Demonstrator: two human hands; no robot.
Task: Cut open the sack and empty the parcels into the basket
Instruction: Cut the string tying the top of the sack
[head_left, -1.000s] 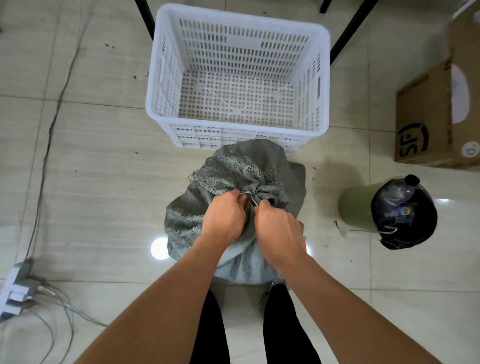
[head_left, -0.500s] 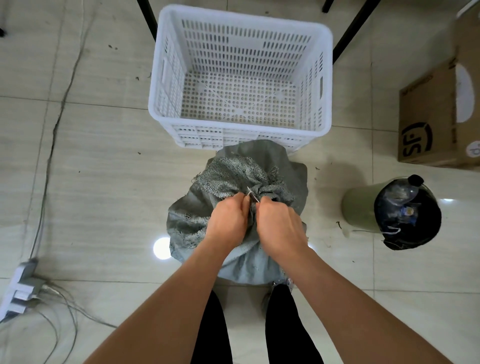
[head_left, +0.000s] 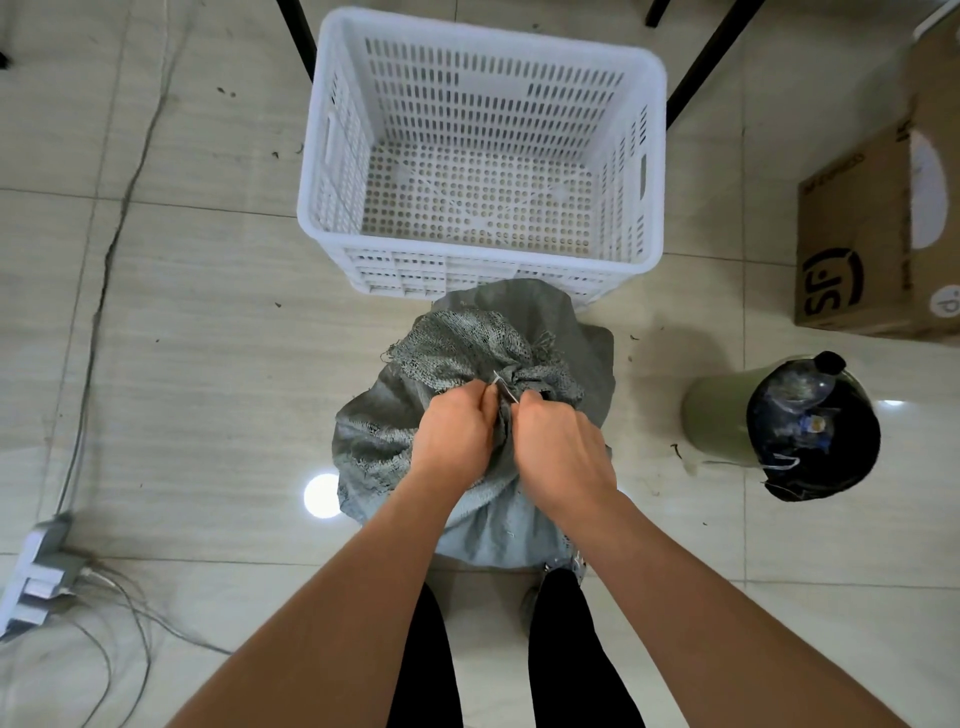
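Sack (head_left: 566, 332) of grey woven cloth is seen standing on the pale tiled floor (head_left: 197, 364), directly against the near wall of the white plastic basket (head_left: 483, 244), which is shown with nothing inside it. No parcels can be seen; the sack's contents are hidden by the cloth. The sack's neck is gathered into a bunch at its top, on the side away from the basket, with frayed loose weave spread towards the basket. The bunched neck is clenched by the left hand (head_left: 454, 439), whose fingers are curled around the cloth. The right hand (head_left: 561, 449) is closed just beside it, the two fists almost touching over the neck. A thin metal blade (head_left: 505, 388) is seen projecting between the two hands at the gathered cloth; it cannot be told for certain which hand grips it, though it emerges next to the right fist. Whether the cloth is already cut cannot be told.

To the right of the sack, well apart, a green bin (head_left: 722, 415) lined with a black bag is placed, and beyond it, right of the basket, a brown cardboard box (head_left: 857, 249). Far to the left of the sack, a power strip (head_left: 36, 571) with loose cables is laid on the floor.
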